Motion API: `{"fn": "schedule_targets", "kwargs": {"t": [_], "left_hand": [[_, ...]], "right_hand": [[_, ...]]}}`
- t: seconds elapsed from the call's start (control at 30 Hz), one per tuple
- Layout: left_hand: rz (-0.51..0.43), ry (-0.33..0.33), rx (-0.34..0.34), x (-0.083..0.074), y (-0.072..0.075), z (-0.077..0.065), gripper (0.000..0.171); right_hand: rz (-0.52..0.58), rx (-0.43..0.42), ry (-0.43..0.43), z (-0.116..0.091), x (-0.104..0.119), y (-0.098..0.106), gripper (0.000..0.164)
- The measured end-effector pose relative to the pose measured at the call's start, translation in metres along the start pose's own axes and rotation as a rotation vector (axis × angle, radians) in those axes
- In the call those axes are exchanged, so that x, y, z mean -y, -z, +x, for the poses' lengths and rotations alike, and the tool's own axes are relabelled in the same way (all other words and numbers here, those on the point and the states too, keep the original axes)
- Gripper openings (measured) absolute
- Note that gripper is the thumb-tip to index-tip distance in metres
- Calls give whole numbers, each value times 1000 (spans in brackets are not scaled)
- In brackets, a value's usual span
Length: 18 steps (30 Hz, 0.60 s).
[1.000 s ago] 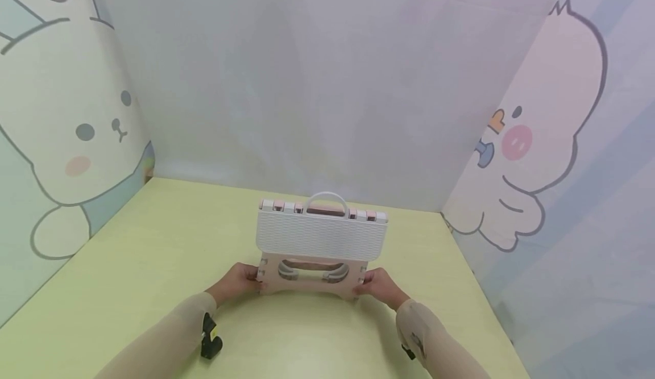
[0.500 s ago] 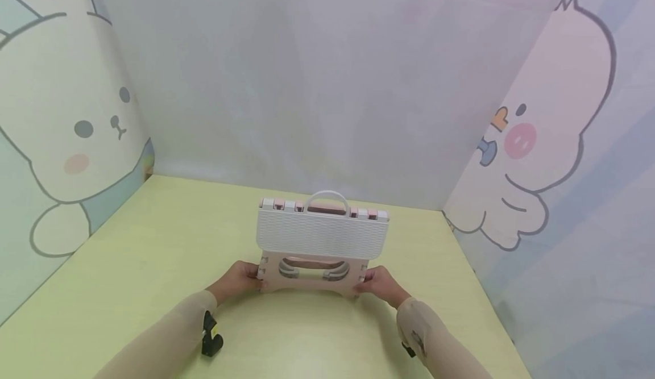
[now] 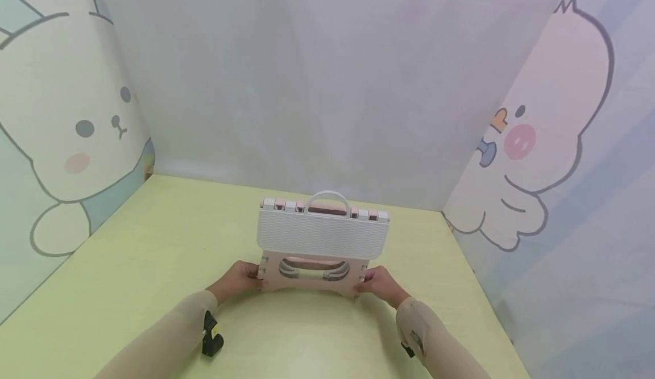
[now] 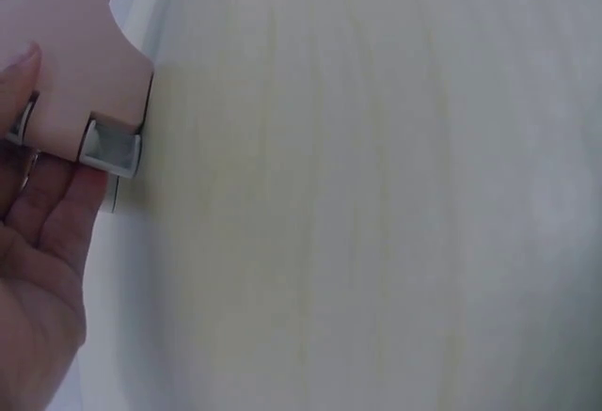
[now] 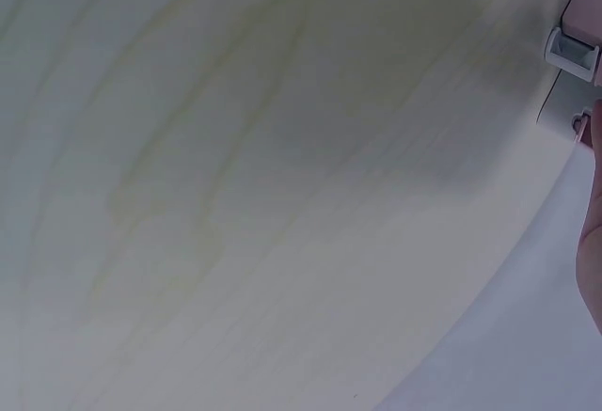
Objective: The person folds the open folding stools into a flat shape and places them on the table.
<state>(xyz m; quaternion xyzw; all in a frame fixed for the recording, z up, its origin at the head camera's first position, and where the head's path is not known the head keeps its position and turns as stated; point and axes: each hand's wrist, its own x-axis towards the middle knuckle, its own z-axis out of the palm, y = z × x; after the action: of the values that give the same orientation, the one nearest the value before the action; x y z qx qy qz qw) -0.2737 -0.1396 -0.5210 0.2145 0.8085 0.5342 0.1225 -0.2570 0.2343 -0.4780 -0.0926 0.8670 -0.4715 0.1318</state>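
Observation:
A folding step stool (image 3: 322, 233) stands on the table in the middle of the head view. Its white textured panel slopes toward me, and a white carrying handle arches over the hinged top edge. Below hangs a pink leg panel with a long cut-out and grey curved pieces. My left hand (image 3: 237, 282) grips that panel's left side edge; in the left wrist view its thumb lies on the pink face and its fingers reach behind. My right hand (image 3: 381, 286) holds the opposite side edge the same way. In the right wrist view only a corner of the stool (image 5: 572, 52) shows.
The pale yellow table (image 3: 169, 231) extends around the stool. A grey-white curtain (image 3: 286, 95) hangs behind its back edge. Side curtains carry a printed rabbit (image 3: 66, 100) on the left and a printed pink-cheeked figure (image 3: 547, 95) on the right.

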Motion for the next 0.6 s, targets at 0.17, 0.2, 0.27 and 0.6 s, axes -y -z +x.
{"fn": "schedule_targets", "kwargs": {"t": [0.17,0.2,0.27,0.6], "left_hand": [[7,5,7,-1,0,-1,27],[4,6,8,-1,1,-1,27],[2,3,13,-1,1,-1,27],[-9,1,9,-2,0,-1,29]], "right_hand": [[4,3,-2,0,0,-1,21],[5,4,-2,0,0,-1,21],[6,6,-2,-1,0,-1,21],[5,10,-1,-1,2,0,21]]}}
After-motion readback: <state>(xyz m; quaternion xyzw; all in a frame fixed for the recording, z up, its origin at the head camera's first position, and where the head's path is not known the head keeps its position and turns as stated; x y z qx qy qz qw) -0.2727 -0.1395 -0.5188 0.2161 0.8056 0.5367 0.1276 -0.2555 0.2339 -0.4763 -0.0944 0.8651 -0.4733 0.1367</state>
